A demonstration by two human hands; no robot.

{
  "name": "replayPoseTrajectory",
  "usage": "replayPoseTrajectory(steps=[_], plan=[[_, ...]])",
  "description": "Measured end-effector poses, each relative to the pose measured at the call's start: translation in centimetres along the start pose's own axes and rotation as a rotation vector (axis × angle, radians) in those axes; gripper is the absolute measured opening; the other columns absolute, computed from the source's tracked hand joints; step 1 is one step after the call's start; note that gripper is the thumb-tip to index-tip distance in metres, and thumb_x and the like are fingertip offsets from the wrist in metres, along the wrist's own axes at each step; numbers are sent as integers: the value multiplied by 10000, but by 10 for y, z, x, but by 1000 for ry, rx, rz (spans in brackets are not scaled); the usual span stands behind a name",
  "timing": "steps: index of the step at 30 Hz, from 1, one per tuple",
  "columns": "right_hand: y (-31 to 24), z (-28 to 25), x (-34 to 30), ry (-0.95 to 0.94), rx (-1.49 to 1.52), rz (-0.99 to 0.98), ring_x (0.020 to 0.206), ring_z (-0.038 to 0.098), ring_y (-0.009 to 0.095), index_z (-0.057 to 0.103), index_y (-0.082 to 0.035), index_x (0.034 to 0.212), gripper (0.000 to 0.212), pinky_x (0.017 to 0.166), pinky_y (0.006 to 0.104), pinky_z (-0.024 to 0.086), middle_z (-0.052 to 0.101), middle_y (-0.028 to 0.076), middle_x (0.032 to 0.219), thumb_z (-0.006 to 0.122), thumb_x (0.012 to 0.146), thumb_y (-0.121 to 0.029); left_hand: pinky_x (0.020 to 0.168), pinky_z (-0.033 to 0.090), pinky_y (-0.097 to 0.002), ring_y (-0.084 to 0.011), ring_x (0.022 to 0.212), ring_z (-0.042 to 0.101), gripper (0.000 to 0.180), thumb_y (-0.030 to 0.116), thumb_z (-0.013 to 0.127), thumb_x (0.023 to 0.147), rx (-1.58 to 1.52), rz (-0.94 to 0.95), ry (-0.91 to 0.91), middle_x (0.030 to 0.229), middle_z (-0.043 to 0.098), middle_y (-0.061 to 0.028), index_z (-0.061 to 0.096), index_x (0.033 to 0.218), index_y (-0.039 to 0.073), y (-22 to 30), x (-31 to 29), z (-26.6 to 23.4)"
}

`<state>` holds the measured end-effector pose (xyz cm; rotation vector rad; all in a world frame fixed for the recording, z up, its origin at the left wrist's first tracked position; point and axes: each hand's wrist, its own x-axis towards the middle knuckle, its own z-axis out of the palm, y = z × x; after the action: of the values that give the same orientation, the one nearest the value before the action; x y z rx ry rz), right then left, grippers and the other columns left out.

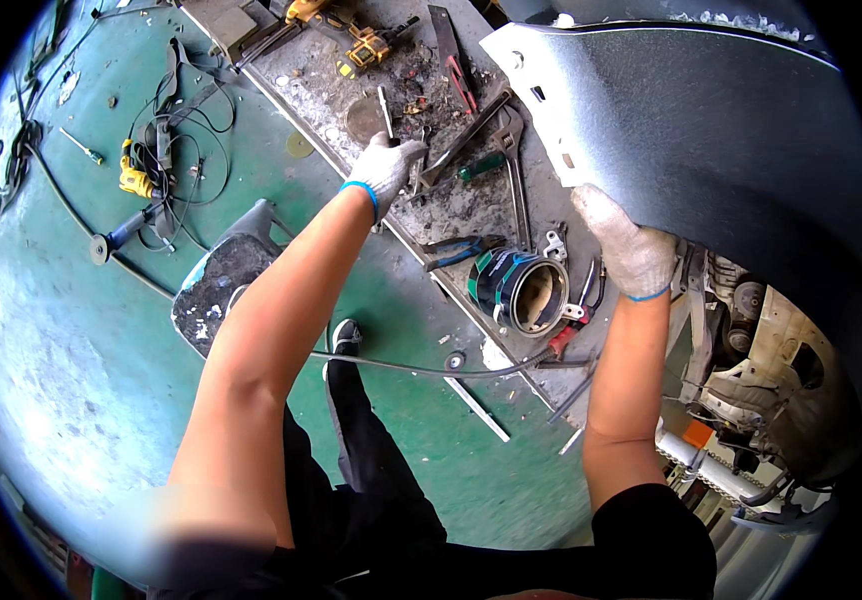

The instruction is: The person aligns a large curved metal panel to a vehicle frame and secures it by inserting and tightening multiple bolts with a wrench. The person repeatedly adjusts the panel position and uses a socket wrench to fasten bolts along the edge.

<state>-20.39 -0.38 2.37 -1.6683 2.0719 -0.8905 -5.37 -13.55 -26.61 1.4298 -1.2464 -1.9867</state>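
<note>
My left hand [388, 172], in a white glove with a blue cuff, reaches over the worktable's littered top. Its fingers are curled; what they hold is partly hidden. A thin metal rod [385, 108] shows just beyond the knuckles, and a slim metal tool lies by the fingertips. My right hand [627, 245], gloved the same way, is closed on the lower corner of a large dark grey car fender [691, 120]. The fender's pale flange, with several slots, runs up from that hand.
On the worktable [371, 205] lie an adjustable wrench [513, 165], a hammer [466, 140], pliers [461, 250], a tin [521, 290] and a yellow cordless drill [366, 45]. A stool [226, 285] stands left. Cables and a yellow power tool [135, 172] lie on the green floor. Exposed car parts [751, 370] are at right.
</note>
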Motion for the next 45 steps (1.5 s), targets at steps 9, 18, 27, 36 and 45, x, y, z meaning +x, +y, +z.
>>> replayPoseTrajectory(steps=[9, 18, 27, 36, 45], plan=[[2, -4, -5, 15, -115, 34, 981, 745, 240, 787, -81, 1129, 331, 914, 395, 559, 789, 78, 1110, 838, 834, -223, 952, 539, -353, -229, 1135, 663, 384, 259, 466, 1118, 354, 1320, 132, 1225, 708, -137, 637, 1348, 3, 164, -52, -18], [12, -8, -1, -7, -455, -366, 992, 722, 277, 789, -206, 1030, 237, 875, 443, 579, 756, 34, 1086, 832, 799, -233, 954, 495, -303, -144, 1035, 624, 363, 134, 557, 955, -181, 649, -536, 1167, 708, -91, 653, 1271, -17, 200, -60, -26], [11, -7, 3, 29, -780, -575, 934, 724, 283, 783, -161, 961, 200, 870, 426, 578, 748, 55, 1013, 798, 764, -189, 821, 481, -252, -95, 948, 579, 318, 102, 546, 1002, -322, 698, -406, 1067, 664, -13, 645, 1290, 11, 197, -69, -5], [-2, -2, 2, 9, -1078, -535, 918, 722, 281, 779, -188, 931, 179, 823, 429, 602, 728, 40, 1015, 786, 753, -168, 1038, 448, -317, -172, 1161, 560, 394, 83, 529, 1005, -372, 605, -509, 1282, 624, -89, 548, 1388, -7, 198, -79, -9], [15, 15, -12, 166, -704, -473, 938, 715, 294, 770, -176, 926, 232, 828, 444, 590, 724, 54, 1012, 822, 707, -120, 1101, 418, -329, -172, 1259, 521, 542, 149, 603, 1047, -483, 547, -735, 1408, 548, -94, 419, 1531, -12, 184, -59, -21]])
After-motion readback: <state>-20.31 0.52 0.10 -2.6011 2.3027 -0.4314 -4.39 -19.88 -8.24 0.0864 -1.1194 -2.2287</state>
